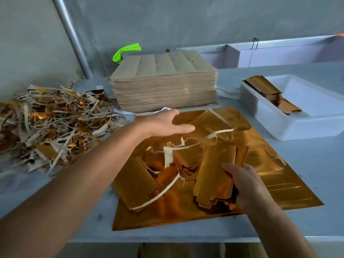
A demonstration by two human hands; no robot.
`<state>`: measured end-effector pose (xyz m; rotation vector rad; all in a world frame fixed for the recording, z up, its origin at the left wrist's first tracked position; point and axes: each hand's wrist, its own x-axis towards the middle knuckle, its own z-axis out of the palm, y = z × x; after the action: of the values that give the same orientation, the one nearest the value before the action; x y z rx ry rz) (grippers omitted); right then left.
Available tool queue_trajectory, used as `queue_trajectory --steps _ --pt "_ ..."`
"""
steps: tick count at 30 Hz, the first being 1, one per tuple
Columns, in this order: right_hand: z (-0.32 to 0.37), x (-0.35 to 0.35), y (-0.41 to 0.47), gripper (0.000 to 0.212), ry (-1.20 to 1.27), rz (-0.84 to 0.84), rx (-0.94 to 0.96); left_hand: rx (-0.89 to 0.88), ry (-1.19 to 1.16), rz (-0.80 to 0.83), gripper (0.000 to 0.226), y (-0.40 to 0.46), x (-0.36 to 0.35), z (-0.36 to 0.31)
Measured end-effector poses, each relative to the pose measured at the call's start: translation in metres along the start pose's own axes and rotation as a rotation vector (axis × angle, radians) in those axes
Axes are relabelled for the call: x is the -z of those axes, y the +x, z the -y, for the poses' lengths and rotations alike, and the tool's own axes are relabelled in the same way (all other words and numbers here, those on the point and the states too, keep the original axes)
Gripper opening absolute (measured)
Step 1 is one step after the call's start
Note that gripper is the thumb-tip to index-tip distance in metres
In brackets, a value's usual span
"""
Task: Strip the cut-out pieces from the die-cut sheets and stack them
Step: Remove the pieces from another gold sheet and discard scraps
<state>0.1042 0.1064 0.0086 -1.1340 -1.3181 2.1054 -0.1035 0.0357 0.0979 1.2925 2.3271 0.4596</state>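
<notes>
A gold foil die-cut sheet (290,185) lies flat on the table in front of me. On top of it a partly torn sheet shows loose gold cut-out pieces (135,181) and curling white-backed waste strips (162,194). My right hand (247,185) grips a small stack of gold cut-out pieces (214,175) near the sheet's right middle. My left hand (165,123) reaches over the far edge of the sheet, fingers extended and touching a raised gold piece (210,120).
A tall stack of brown-backed die-cut sheets (163,86) stands behind the work area. A heap of waste strips (50,123) fills the left of the table. A white tray (305,123) at right holds stacked gold pieces (268,90). A green cloth (124,51) lies behind the stack.
</notes>
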Motion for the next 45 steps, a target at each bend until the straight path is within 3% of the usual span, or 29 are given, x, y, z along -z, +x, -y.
queue_trajectory --steps 5,7,10,13,16,19,22,26,32,36,37,39,41,43,45 --pt "-0.002 0.000 -0.003 0.016 0.007 -0.003 -0.007 -0.148 0.303 0.410 0.105 -0.040 -0.032 0.021" --pt "-0.002 0.001 -0.004 0.020 0.020 0.000 -0.007 -0.143 0.433 0.380 0.087 -0.044 -0.046 0.024" --pt "-0.005 0.004 -0.007 0.024 0.019 -0.010 -0.001 -0.167 0.335 0.235 0.024 -0.033 -0.049 0.029" --pt "-0.005 0.009 -0.009 0.020 0.017 -0.016 0.024 -0.051 0.034 -0.016 0.013 -0.013 -0.037 0.030" --pt "-0.002 0.011 -0.012 0.007 0.016 -0.040 0.065 0.092 -0.690 -0.306 0.007 0.009 -0.027 0.018" --pt "0.002 0.011 -0.013 0.004 -0.009 -0.079 0.113 0.152 -1.334 -0.407 0.009 0.020 -0.012 -0.002" --pt "0.007 0.010 -0.012 0.009 -0.003 -0.117 0.159 0.153 -1.596 -0.430 0.009 0.022 -0.008 -0.022" --pt "0.008 0.005 -0.009 0.014 0.025 -0.148 0.230 0.091 -1.263 -0.454 0.004 0.016 -0.030 -0.039" --pt "-0.004 -0.009 -0.005 0.020 0.073 -0.121 0.191 0.099 -1.290 -0.300 0.015 -0.001 -0.079 -0.053" --pt "-0.007 -0.015 -0.003 0.019 0.080 -0.154 0.248 -0.032 -0.928 -0.224 0.094 -0.025 -0.103 -0.053" --pt "-0.008 -0.016 -0.002 0.020 0.057 -0.176 0.268 -0.097 -0.875 -0.212 0.104 -0.030 -0.107 -0.051" --pt "-0.009 -0.018 -0.003 0.020 -0.009 -0.215 0.333 -0.199 -0.825 -0.175 0.097 -0.037 -0.112 -0.052" --pt "-0.010 -0.021 -0.005 0.018 -0.094 -0.230 0.427 -0.224 -0.670 -0.213 0.076 -0.039 -0.116 -0.054" --pt "-0.011 -0.024 -0.007 0.016 -0.198 -0.265 0.512 -0.212 -0.465 -0.389 0.060 -0.037 -0.121 -0.056" --pt "-0.011 -0.025 -0.007 0.018 -0.250 -0.293 0.541 -0.195 -0.412 -0.538 0.041 -0.035 -0.122 -0.057"
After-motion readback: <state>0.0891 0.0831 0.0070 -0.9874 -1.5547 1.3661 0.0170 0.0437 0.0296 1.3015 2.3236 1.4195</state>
